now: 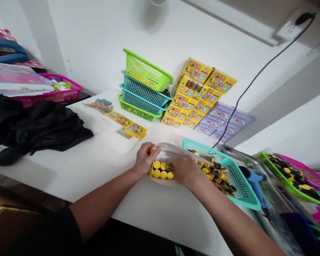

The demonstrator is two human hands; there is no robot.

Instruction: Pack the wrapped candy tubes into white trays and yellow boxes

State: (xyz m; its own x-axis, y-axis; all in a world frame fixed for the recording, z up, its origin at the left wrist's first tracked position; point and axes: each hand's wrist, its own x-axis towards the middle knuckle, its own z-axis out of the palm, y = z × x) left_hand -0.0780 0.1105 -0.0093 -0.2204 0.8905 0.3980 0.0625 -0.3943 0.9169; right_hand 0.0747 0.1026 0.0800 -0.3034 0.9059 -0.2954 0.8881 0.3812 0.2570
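My left hand (144, 160) pinches the edge of a clear plastic bag (173, 150) on the white table (96, 170). Several small yellow-capped tubes (160, 170) show through the bag. My right hand (185, 172) sits at the bag's mouth, with its fingers hidden behind the plastic. Just to the right, a teal plastic basket (242, 186) holds a loose heap of tubes (212, 174) with yellow and black ends.
Green and teal baskets (146, 71) stand stacked against the wall beside yellow printed boxes (197, 92). Black cloth (34, 128) lies at the left. A blue glue gun (256, 185) rests in a metal tray (236, 153) on the right, near a green basket (288, 174).
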